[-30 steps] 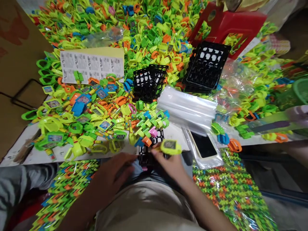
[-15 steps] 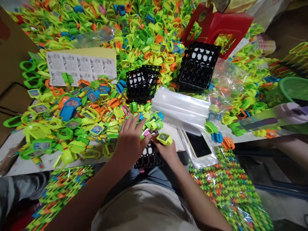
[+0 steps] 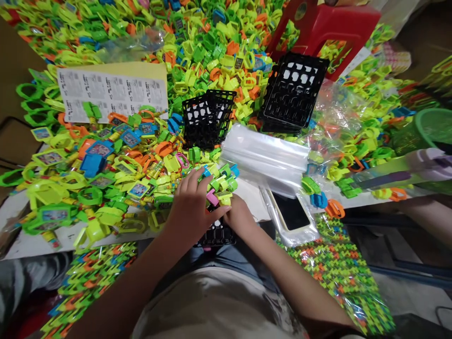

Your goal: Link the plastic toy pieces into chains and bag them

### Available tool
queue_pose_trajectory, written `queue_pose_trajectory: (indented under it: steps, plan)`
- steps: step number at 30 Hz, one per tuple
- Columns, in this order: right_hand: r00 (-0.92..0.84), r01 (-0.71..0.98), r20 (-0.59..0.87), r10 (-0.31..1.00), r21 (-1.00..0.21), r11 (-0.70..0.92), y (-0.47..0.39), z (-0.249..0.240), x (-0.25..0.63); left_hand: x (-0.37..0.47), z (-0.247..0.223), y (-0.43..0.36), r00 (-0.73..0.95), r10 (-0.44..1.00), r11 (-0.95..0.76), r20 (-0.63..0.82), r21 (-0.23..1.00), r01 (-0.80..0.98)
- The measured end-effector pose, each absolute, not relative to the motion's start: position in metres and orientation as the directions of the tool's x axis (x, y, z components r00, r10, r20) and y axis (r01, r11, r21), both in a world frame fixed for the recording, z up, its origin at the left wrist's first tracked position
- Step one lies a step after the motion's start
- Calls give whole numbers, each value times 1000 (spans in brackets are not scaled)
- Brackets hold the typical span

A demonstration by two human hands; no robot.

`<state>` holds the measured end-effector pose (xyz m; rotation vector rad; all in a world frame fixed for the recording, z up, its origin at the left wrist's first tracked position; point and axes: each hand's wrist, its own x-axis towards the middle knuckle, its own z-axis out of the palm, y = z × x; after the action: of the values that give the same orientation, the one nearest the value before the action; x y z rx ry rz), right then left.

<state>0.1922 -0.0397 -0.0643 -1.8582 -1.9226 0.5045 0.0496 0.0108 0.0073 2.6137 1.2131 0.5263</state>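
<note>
A black plastic tray point(image 3: 219, 234) with a grid of pockets lies at the table's front edge, partly under both hands. Over its left side my left hand point(image 3: 190, 202) is spread, fingertips beside small green, blue and pink toy pieces point(image 3: 223, 181) and thumb reaching right. My right hand point(image 3: 240, 215) is bent over the tray's right side; its fingers are largely hidden, and whatever they hold cannot be made out. Near the two hands' meeting point is a yellow piece point(image 3: 225, 199). Just behind the hands lie clear plastic bags point(image 3: 264, 155).
Colourful toy watches point(image 3: 134, 165) cover much of the table. Black trays point(image 3: 294, 92) are stacked by a red stool point(image 3: 332, 33). A label sheet point(image 3: 113, 94) lies left, a bagged phone point(image 3: 291, 212) right. A green basket point(image 3: 423, 129) and another person's arm point(image 3: 420, 216) are at the right.
The yellow-green watch piece seen at my right hand is no longer visible there. My right hand has turned inward and moved slightly left, closer to my left thumb. The view has shifted slightly.
</note>
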Motion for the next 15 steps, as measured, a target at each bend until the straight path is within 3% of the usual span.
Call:
queue_pose_trajectory:
  steps: [7, 15]
  plan:
    - [-137, 837, -5, 991, -535, 113, -32, -49, 194, 59, 11, 10, 572, 791, -612, 218, 302, 731]
    - [-288, 767, 36, 957, -590, 253, -25, -46, 205, 59, 10, 10, 578, 784, -619, 225, 235, 749]
